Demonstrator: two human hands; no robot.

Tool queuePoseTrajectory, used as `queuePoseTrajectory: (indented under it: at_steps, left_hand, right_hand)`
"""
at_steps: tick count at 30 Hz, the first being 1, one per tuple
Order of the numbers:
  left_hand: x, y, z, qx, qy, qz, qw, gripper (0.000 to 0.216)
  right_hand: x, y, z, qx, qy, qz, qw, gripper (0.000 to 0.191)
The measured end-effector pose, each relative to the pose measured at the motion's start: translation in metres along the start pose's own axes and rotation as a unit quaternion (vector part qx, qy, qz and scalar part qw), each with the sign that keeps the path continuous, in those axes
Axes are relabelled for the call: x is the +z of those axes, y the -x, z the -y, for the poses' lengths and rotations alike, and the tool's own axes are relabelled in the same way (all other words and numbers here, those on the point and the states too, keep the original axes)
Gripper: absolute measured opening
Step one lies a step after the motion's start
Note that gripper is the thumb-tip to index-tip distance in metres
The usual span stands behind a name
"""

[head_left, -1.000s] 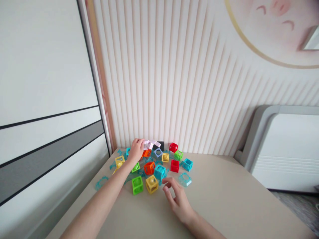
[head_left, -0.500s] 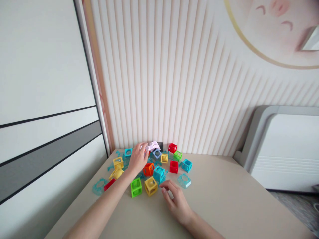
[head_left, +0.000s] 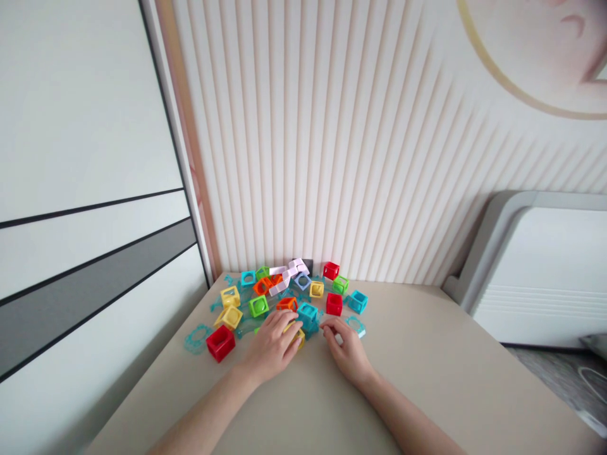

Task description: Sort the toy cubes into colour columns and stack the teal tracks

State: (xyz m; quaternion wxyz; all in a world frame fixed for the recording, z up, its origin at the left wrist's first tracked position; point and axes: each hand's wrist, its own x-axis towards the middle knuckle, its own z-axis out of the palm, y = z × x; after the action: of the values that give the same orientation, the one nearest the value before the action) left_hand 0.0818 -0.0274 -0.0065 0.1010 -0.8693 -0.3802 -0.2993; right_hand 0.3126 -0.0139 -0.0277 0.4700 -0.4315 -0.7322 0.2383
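My left hand (head_left: 269,346) is closed over a yellow cube block (head_left: 300,335), with its fingers across the top and much of the block hidden. A sliver of green block (head_left: 257,330) shows beside the knuckles. My right hand (head_left: 349,352) rests on the table to the right, its fingers loosely curled and slightly apart, with nothing visible in them. Just beyond both hands stand a blue cube block (head_left: 308,314) and an orange one (head_left: 286,304). Behind the right fingers lies a clear blue plastic piece (head_left: 355,326).
A red block (head_left: 220,343) sits at the left, near yellow blocks (head_left: 231,316) and another clear blue piece (head_left: 196,338). Lilac pieces (head_left: 290,276) lie on the pile by the ribbed wall (head_left: 303,139). Further right are red (head_left: 334,304) and blue blocks (head_left: 358,301) on the table (head_left: 427,354).
My left hand has come back from the lilac pieces to the yellow block in front. The red block at left and a green block are now uncovered. My right hand's fingers have drawn closer together.
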Motion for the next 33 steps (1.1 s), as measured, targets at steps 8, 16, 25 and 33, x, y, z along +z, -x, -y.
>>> queuePoseTrajectory:
  at_steps: [8, 16, 25, 33]
  left_hand:
    - [0.002, 0.001, -0.002, -0.014, -0.016, 0.061, 0.998, 0.027]
    - [0.0, 0.001, -0.001, -0.018, 0.016, 0.052, 0.998, 0.027]
    - [-0.002, 0.001, -0.002, -0.015, 0.003, 0.081, 0.997, 0.029]
    - [-0.002, 0.003, 0.003, -0.018, -0.022, 0.098, 0.995, 0.029]
  right_hand:
    - [0.009, 0.001, -0.01, 0.007, 0.04, -0.016, 0.999, 0.024]
    - [0.019, -0.012, -0.004, -0.064, 0.174, 0.03, 0.982, 0.044]
    - [0.016, -0.01, -0.004, -0.021, 0.121, 0.015, 0.992, 0.029]
    - [0.016, -0.007, -0.006, 0.004, 0.063, -0.017, 0.998, 0.025]
